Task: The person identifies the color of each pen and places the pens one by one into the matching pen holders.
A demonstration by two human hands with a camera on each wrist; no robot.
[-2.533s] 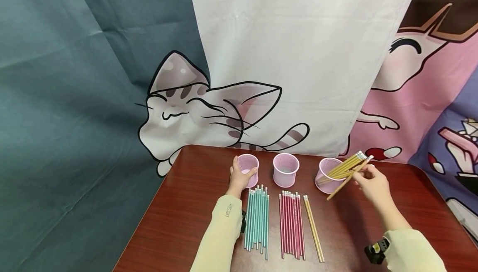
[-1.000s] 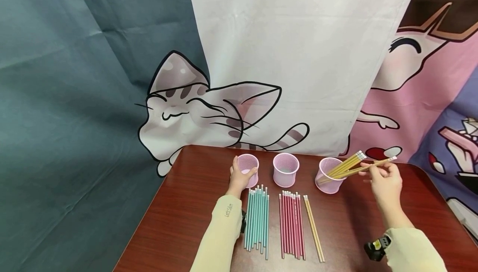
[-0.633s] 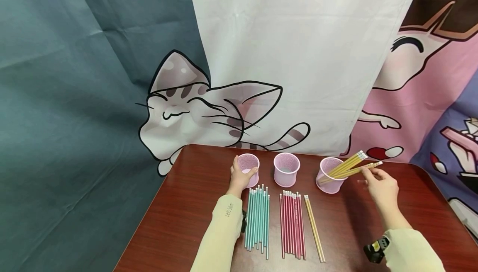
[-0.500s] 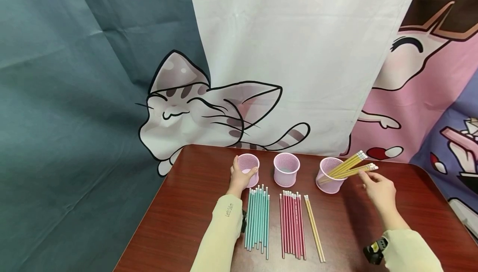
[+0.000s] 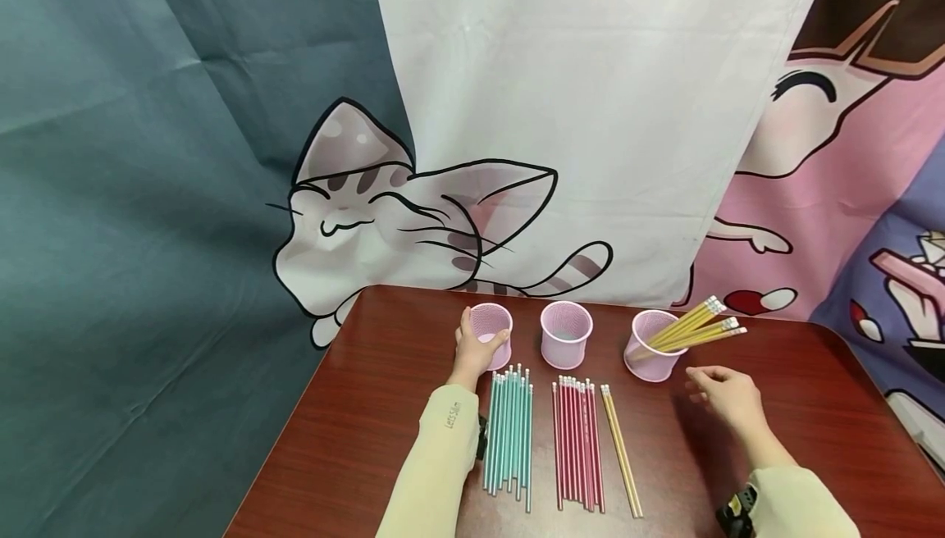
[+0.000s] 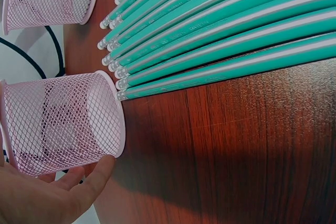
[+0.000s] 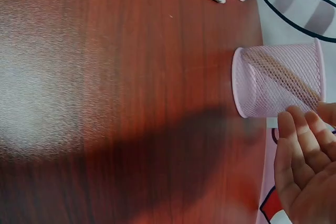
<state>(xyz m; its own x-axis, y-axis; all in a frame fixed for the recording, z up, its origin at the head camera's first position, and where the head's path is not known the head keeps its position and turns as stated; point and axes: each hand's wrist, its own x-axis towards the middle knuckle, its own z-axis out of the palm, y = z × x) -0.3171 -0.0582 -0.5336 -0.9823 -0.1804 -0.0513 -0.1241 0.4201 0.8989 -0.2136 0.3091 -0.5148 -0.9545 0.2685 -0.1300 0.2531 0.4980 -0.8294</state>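
In the head view, your right hand (image 5: 727, 398) has just let go and dropped away from the yellow pencils (image 5: 687, 326), and now it hangs just beside the right cup (image 5: 651, 367), fingers loosely bent, nothing in them! Those pencils lean by themselves over the cup's right-hand rim, eraser ends up, and that looks like one more placement settled. Only two loose yellow pencils (image 5: 621, 449) remain on the table (image 5: 369, 407), next to the magenta pencils (image 5: 576, 444), with the teal pencils (image 5: 508, 435) farther left. Your left hand (image 5: 472, 353) hasn't budged, thumb and fingers curled round the left cup (image 5: 502, 359); no pencils show in it, nor in the middle cup (image 5: 564, 351). Over to your left wrist view: you have that mesh gripped, one fingertip down by the base, the teal eraser ends close by. And from your right wrist, there's the bare palm, fingers half bent and gripping nothing, while pencils slant behind the mesh, so the cup is carrying them without you.
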